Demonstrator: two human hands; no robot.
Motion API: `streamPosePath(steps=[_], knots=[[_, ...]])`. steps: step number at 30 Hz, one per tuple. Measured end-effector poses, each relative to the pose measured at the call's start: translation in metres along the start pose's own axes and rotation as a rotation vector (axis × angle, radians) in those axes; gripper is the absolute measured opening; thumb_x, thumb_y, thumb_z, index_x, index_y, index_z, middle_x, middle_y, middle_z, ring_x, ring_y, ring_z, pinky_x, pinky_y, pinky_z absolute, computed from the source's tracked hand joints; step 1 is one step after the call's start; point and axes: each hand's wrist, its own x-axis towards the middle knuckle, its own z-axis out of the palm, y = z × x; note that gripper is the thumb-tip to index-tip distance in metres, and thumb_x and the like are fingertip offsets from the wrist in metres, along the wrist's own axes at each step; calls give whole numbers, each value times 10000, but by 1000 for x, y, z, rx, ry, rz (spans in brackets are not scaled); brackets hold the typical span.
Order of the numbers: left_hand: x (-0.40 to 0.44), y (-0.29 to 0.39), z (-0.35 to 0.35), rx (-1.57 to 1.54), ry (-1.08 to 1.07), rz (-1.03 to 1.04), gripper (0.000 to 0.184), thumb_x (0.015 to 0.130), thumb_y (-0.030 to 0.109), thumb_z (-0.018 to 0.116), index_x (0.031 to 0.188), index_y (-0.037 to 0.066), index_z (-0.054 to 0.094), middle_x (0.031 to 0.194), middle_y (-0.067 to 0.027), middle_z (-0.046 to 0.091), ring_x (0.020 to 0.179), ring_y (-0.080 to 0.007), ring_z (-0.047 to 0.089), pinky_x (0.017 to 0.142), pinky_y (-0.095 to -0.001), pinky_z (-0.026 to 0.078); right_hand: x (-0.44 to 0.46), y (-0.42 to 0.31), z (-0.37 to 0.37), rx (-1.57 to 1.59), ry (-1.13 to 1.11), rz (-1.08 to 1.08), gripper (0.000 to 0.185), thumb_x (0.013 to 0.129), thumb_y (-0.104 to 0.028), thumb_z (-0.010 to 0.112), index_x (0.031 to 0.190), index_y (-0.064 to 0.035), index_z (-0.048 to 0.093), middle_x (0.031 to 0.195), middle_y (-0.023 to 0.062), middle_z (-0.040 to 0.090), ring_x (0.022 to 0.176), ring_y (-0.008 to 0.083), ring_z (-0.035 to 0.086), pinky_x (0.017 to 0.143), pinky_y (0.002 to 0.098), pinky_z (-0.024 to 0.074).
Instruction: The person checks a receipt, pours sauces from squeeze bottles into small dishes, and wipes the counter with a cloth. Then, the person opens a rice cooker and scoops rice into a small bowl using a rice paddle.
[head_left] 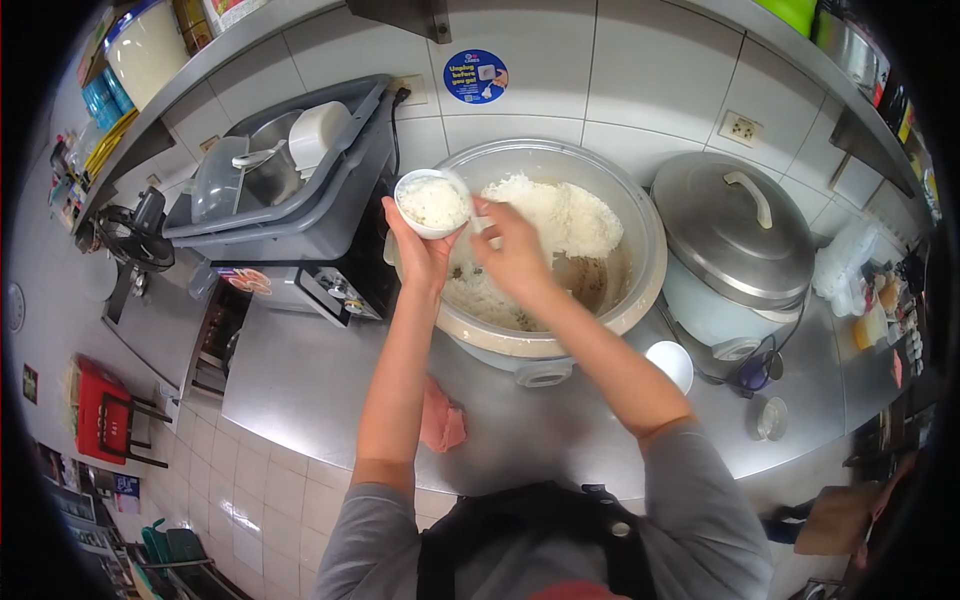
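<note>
My left hand (425, 255) holds up a small white bowl (436, 228) from below. Cooked rice (432, 202) fills it. Beside the bowl's right rim is my right hand (513, 250), its fingers curled together. A pale, blurred thing shows at those fingers, too smeared to name. Both hands are above a large open rice cooker (640, 300). White rice (560, 215) is heaped at the back of its pot, with thinner rice at the front left and part of the pot's bottom bare.
A second rice cooker (735, 235) with a metal lid stands to the right. A white bowl (670, 366) and a small clear cup (771, 418) rest on the steel counter (300, 370). A pink cloth (441, 418) lies in front. At left, a grey tub (290, 235) sits on a microwave (310, 290).
</note>
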Motion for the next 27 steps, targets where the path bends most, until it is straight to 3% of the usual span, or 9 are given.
streamPosePath(steps=[6, 8, 10, 13, 17, 19, 21, 26, 27], knots=[[-7, 7, 0, 39, -3, -134, 775, 937, 722, 239, 1372, 119, 459, 1249, -106, 605, 1005, -295, 661, 785, -389, 584, 19, -4, -18, -268, -49, -305, 443, 854, 25, 602, 1263, -139, 639, 1208, 105, 616, 951, 274, 636, 833, 358, 525], [-4, 7, -2, 65, -36, -239, 880, 893, 780, 218, 1381, 83, 447, 1237, -143, 615, 982, -320, 682, 751, -400, 608, 23, -6, -35, -250, -76, -254, 506, 816, 85, 569, 1210, -211, 684, 1232, 59, 618, 1013, 274, 615, 901, 364, 497], [-2, 7, -5, 25, -88, -301, 875, 897, 772, 216, 1379, 80, 449, 1206, -157, 628, 932, -320, 696, 689, -363, 612, 29, 3, -50, -589, -187, -672, 528, 766, 91, 563, 1176, -212, 701, 1234, 26, 620, 1060, 264, 593, 900, 364, 506], [0, 5, -3, 43, -188, -400, 869, 901, 762, 210, 1374, 74, 453, 1152, -180, 649, 855, -323, 715, 576, -301, 607, 40, 13, -51, -583, -162, -731, 544, 723, 94, 581, 1145, -223, 717, 1230, 10, 626, 1089, 235, 575, 911, 345, 502], [1, 6, -3, 63, -202, -396, 873, 901, 760, 214, 1367, 64, 457, 1117, -190, 661, 799, -326, 722, 514, -283, 600, 65, 7, -57, -567, -287, -677, 500, 739, 101, 598, 1120, -199, 721, 1212, 27, 640, 1085, 247, 591, 915, 355, 504], [0, 6, 3, 113, -180, -376, 848, 913, 742, 207, 1374, 74, 452, 1125, -206, 658, 805, -325, 721, 494, -260, 579, 84, -1, -66, -202, -460, -500, 476, 776, 105, 588, 1150, -165, 703, 1183, 54, 658, 1091, 271, 611, 937, 362, 499], [-3, 6, 7, 159, -157, -367, 823, 925, 724, 200, 1380, 84, 447, 1132, -222, 655, 810, -323, 719, 474, -236, 557, 84, -6, -61, -260, -438, -529, 435, 793, 104, 585, 1135, -137, 702, 1171, 68, 666, 1091, 274, 618, 939, 361, 498], [-2, 1, -1, 221, 8, -180, 816, 926, 734, 255, 1367, 72, 439, 1209, -151, 624, 985, -311, 687, 694, -374, 623, 104, 15, -59, -316, -478, -613, 377, 791, 71, 619, 1107, -118, 701, 1129, 86, 681, 1002, 285, 651, 866, 378, 524], [-1, -1, -4, 220, 16, -182, 816, 926, 734, 255, 1367, 72, 439, 1209, -151, 624, 985, -311, 687, 694, -374, 623, 115, 24, -63, -250, -395, -342, 363, 813, 33, 596, 1131, -117, 687, 1141, 109, 675, 1011, 297, 653, 864, 389, 525]])
